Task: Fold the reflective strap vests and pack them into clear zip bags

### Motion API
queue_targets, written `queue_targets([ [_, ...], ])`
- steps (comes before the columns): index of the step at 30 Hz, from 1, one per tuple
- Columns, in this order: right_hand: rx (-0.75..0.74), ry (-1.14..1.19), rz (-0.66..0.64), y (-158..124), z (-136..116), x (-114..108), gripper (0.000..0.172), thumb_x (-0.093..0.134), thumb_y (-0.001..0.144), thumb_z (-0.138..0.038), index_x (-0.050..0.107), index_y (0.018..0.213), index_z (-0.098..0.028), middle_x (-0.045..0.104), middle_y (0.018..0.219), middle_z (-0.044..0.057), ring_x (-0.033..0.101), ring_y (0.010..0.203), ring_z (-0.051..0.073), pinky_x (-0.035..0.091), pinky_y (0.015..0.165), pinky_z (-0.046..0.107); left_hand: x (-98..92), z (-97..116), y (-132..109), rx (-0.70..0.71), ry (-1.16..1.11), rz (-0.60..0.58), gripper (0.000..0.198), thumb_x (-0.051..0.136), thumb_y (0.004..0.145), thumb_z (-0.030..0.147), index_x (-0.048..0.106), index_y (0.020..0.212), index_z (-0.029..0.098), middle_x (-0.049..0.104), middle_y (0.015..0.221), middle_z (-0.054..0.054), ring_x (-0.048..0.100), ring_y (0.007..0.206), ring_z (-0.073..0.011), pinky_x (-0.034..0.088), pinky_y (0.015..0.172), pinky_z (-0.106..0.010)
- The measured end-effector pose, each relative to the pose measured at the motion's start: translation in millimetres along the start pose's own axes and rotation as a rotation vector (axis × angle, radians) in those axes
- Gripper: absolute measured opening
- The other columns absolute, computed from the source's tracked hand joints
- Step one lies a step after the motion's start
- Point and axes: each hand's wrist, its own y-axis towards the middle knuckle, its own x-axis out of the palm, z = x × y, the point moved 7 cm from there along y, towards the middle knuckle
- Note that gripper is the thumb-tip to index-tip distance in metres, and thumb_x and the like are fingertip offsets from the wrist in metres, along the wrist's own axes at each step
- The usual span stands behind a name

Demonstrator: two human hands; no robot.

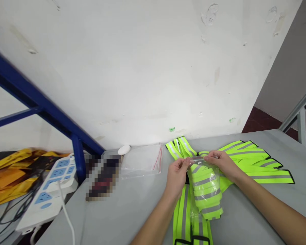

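A clear zip bag (pixel 206 190) hangs from my two hands, with a folded neon-yellow reflective strap (pixel 207 195) inside it. My left hand (pixel 176 175) pinches the bag's top edge at its left corner. At the opposite corner, the fingers of my right hand (pixel 220 163) are closed on the same edge. Whether the bag's seal is fully pressed together I cannot tell. Under and behind the bag lie more neon-yellow straps (pixel 255 160) with grey reflective stripes and black edging, spread on the grey table (pixel 132 207).
Flat clear bags with red seal lines (pixel 141 160) lie against the wall, with a white oval object (pixel 124 149) at their corner. On the left are a blue metal frame (pixel 56 115), a white power strip (pixel 53 187) with cables, and yellow packets (pixel 10 173). One patch is pixelated.
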Motion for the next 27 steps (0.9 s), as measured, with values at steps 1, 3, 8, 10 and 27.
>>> queue_targets([
  [1,-0.001,-0.01,-0.001,0.3,0.3,-0.6,0.037,0.072,0.071,-0.053,0.059,0.063,-0.019,0.049,0.059,-0.005,0.042,0.059,0.011,0.032,0.06,0.025,0.2,-1.2,0.3,0.011,-0.024,0.005,0.039,0.068,0.073,0.054,0.07,0.076,0.015,0.072,0.08,-0.006,0.063,0.08,-0.0211,0.047,0.074,-0.03],
  [3,0.001,-0.049,-0.035,0.8,0.5,-0.9,0.036,0.069,0.074,-0.055,0.065,0.069,-0.019,0.054,0.063,-0.003,0.046,0.063,0.013,0.034,0.062,0.026,1.3,-4.0,1.3,0.011,-0.072,-0.003,0.039,0.069,0.072,0.054,0.07,0.078,0.016,0.072,0.082,-0.006,0.063,0.08,-0.0203,0.047,0.073,-0.029],
  [8,0.075,-0.178,-0.184,-2.1,6.2,4.9,0.037,0.073,0.07,-0.054,0.074,0.079,-0.018,0.066,0.073,0.003,0.053,0.069,0.018,0.038,0.065,0.03,6.1,-5.3,0.8,-0.043,-0.106,-0.054,0.038,0.067,0.075,0.053,0.072,0.083,0.016,0.073,0.088,-0.007,0.064,0.083,-0.0201,0.048,0.075,-0.029],
  [10,0.071,-0.16,-0.185,-4.3,6.9,8.1,0.038,0.071,0.071,-0.055,0.074,0.077,-0.017,0.068,0.074,0.004,0.055,0.069,0.019,0.04,0.065,0.031,12.6,-4.6,-2.1,-0.08,-0.082,-0.129,0.036,0.07,0.073,0.05,0.073,0.086,0.016,0.074,0.092,-0.008,0.065,0.086,-0.0216,0.049,0.077,-0.03],
  [27,-0.077,-0.026,-0.075,-8.6,-6.6,14.2,0.031,0.07,0.074,-0.049,0.076,0.077,-0.019,0.074,0.085,0.007,0.065,0.085,0.024,0.047,0.079,0.035,4.1,6.4,0.0,-0.067,-0.025,-0.12,0.032,0.076,0.068,0.045,0.075,0.081,0.015,0.075,0.084,-0.007,0.066,0.078,-0.02,0.05,0.071,-0.028],
])
